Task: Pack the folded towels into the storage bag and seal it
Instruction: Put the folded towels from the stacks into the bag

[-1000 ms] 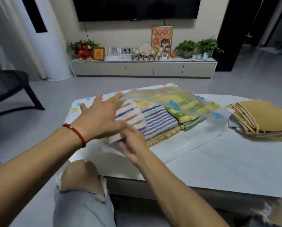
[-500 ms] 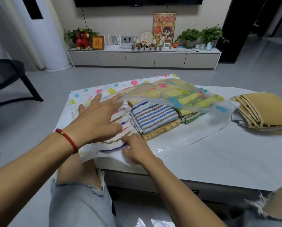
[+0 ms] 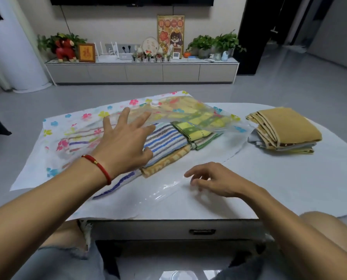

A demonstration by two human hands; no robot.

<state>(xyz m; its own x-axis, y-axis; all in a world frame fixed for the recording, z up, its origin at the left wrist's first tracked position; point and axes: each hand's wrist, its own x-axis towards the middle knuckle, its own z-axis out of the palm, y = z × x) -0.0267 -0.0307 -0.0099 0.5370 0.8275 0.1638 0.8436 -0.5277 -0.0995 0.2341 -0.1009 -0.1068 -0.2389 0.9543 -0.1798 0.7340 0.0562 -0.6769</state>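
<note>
Clear plastic storage bag w/ coloured flower print (image 3: pixel 53 126) lies flat on the white oval counter (image 3: pixel 289 178), mouth toward the near-right edge, upper sheet lifted over the contents. Inside: blue/grey striped folded towel (image 3: pixel 166 140) on top of an orange patterned towel (image 3: pixel 168 160), yellow-green checked towel (image 3: pixel 190 130) further right, pastel striped towel (image 3: pixel 81 138) at left under the flower-print sheet.

Left hand (image 3: pixel 124 144), red cord bracelet (image 3: pixel 100 166) on wrist: palm down, fingers spread and straight, grip released. Sits over the junction between pastel striped towel and blue/grey one, thumb against the blue/grey towel's near edge, fingertips at the lifted upper sheet. Forearm comes in from lower left, over the bag's near corner. Can't tell how hard it presses.

Right hand (image 3: pixel 215 180): palm down, fingers loosely bent, holding nothing, grip released. It's on the near-right side, just off the bag's clear open lip (image 3: pixel 164 190), apart from the towels. Whether fingertips touch the plastic: can't tell.

Second stack, mustard-yellow folded towels w/ pale layers below (image 3: pixel 283 128), on counter far right, outside the bag, well apart from both hands. Bag mouth unsealed.
</note>
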